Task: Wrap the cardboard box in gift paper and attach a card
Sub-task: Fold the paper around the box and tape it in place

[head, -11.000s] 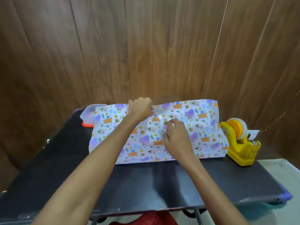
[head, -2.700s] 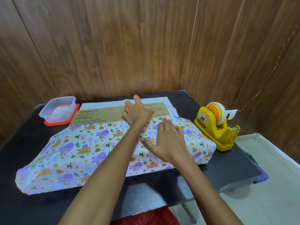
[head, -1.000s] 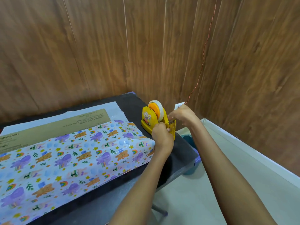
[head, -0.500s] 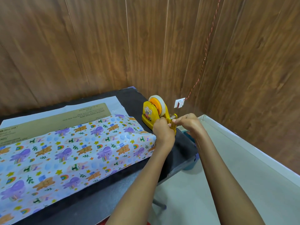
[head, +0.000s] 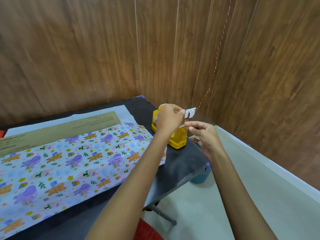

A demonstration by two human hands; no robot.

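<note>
The box (head: 69, 129), half covered by gift paper (head: 78, 161), lies on the tabletop (head: 181, 163) beside the tape dispenser (head: 178, 139); your right hand (head: 206, 137) has its grip pinching tape (head: 183, 125); your left hand (head: 169, 118) is curled above the dispenser, its hold unclear; a card (head: 190, 113) hangs just behind on a string (head: 216, 58).

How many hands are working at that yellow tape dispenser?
2. The left hand is over the top of the yellow tape dispenser, fingers curled; the right hand is just right of it, fingertips pinching tape at its cutter end. No others show.
</note>
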